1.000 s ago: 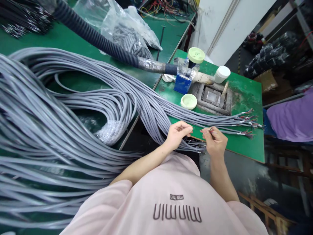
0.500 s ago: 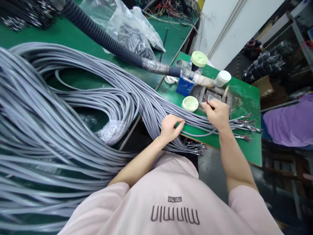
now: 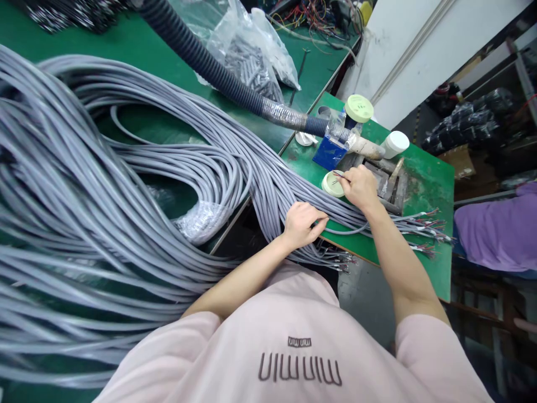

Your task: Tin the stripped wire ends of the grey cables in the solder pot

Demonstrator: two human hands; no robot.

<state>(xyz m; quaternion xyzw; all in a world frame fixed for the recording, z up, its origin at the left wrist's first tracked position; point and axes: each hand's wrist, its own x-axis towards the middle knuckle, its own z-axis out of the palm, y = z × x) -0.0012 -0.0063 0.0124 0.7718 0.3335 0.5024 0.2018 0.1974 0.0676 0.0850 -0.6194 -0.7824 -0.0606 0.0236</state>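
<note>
Cable: single grey cable (image 3: 348, 230) is lying across the near part of the small green surface (image 3: 428, 184), curving between both hands, in front of the main bundle.
Right hand: right hand (image 3: 356, 187) is pinching the cable's stripped end, thumb and fingers closed on it, thin wire tips (image 3: 337, 175) sticking out to the left.
Wire tips: they are sitting over the pale green round lid (image 3: 332, 184); whether touching it or just above, can't tell.
Left hand: left hand (image 3: 302, 224) is resting knuckles-up at the surface's near edge, fingers curled loosely around the same cable further back, fingertips pointing right.
Hand spacing: hands are near each other, left one nearer the body, right one further out.
Bundle: big grey cable bundle (image 3: 126, 184) is running from the large green surface (image 3: 126, 50) on the left, passing just beyond both hands, stripped coloured ends (image 3: 428, 224) fanning out to the right of the right forearm.
Behind right hand: blue box (image 3: 329, 152), metal fixture (image 3: 392, 184), white jar (image 3: 395, 144), green-lidded jar (image 3: 358, 108).
Hose: dark corrugated hose (image 3: 201, 59) is ending just beside the blue box.
</note>
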